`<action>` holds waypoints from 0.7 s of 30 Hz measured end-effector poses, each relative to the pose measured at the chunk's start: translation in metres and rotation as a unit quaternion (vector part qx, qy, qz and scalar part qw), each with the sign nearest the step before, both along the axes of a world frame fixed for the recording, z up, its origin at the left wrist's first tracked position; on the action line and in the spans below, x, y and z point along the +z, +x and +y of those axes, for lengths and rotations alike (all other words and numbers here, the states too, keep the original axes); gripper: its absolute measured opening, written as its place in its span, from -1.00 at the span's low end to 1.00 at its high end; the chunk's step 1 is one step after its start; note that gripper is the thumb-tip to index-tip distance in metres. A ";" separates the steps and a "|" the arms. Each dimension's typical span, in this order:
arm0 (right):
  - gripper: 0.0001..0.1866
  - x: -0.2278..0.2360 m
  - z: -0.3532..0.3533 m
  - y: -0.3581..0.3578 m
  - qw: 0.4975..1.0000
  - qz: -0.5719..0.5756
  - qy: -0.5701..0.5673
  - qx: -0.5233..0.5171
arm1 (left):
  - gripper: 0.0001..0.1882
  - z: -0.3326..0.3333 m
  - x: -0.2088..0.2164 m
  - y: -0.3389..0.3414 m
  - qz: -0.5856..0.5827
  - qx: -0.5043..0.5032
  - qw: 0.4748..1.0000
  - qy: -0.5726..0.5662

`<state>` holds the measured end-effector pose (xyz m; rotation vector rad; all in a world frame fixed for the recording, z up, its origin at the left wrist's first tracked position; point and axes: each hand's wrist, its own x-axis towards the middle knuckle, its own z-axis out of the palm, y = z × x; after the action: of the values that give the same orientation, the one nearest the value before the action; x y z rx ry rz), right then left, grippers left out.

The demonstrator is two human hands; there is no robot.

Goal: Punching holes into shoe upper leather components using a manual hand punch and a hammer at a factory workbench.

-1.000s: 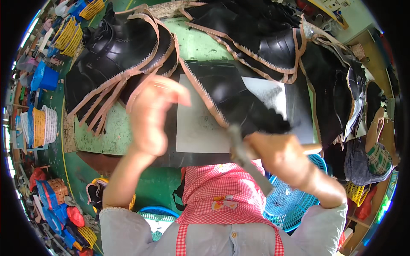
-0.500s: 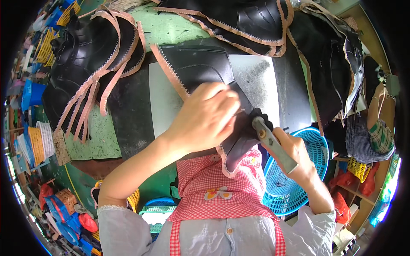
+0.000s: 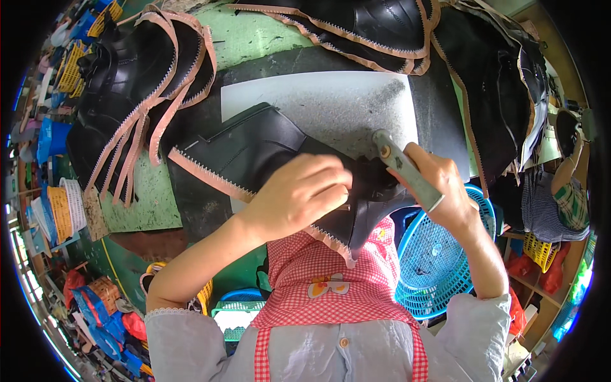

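Pressing the black rubber piece (image 3: pixel 254 153), the left hand (image 3: pixel 299 197) hides the shears' (image 3: pixel 407 169) blades; right hand (image 3: pixel 445 184) fingers clamp the handles.

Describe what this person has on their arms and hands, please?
Both hands, the left hand and the right hand, are bare: no gloves, rings or watch visible. Pale grey-blue sleeves end near the elbows, the left one edged with white lace trim.
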<state>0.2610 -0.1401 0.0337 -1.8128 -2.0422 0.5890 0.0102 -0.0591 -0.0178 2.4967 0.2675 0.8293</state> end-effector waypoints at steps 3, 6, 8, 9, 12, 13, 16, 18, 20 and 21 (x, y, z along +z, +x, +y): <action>-0.82 0.010 0.000 0.000 0.999 0.016 0.040 -0.014 | -0.77 -0.004 -0.008 0.002 0.008 0.030 0.999 -0.009; -0.74 0.038 -0.009 -0.016 0.998 0.047 0.023 -0.044 | -0.77 -0.004 -0.009 0.002 0.013 0.059 0.998 -0.004; -0.71 0.048 -0.023 -0.024 0.991 0.103 -0.055 -0.061 | -0.77 -0.003 -0.005 0.004 0.014 0.070 0.997 -0.010; -0.70 0.044 -0.029 -0.024 0.991 0.108 -0.073 -0.037 | -0.77 -0.002 -0.005 0.003 0.014 0.069 0.997 -0.010; -0.77 0.033 -0.034 -0.034 0.991 0.087 -0.099 -0.007 | -0.78 -0.002 -0.005 0.002 0.021 0.054 0.998 -0.019; -0.83 0.029 -0.031 -0.037 0.986 0.074 -0.143 -0.037 | -0.79 -0.001 -0.003 0.001 0.024 0.051 0.998 -0.027; -0.84 0.021 -0.033 -0.036 0.971 0.153 -0.168 -0.072 | -0.90 0.007 0.010 -0.004 0.031 0.039 0.996 -0.071; -0.83 0.024 -0.033 -0.039 0.971 0.144 -0.178 -0.074 | -0.91 0.020 0.021 -0.006 0.054 0.035 0.994 -0.093; -0.82 0.024 -0.033 -0.041 0.971 0.137 -0.186 -0.068 | -0.91 0.022 0.021 0.000 0.036 0.094 0.993 -0.067; -0.82 0.021 -0.035 -0.040 0.970 0.152 -0.174 -0.069 | -0.92 0.020 0.022 0.005 0.022 0.126 0.990 -0.054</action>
<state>0.2209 -0.1748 0.0550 -1.8877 -1.6726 1.1642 0.0149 -0.0390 0.0044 2.4127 0.6381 0.8334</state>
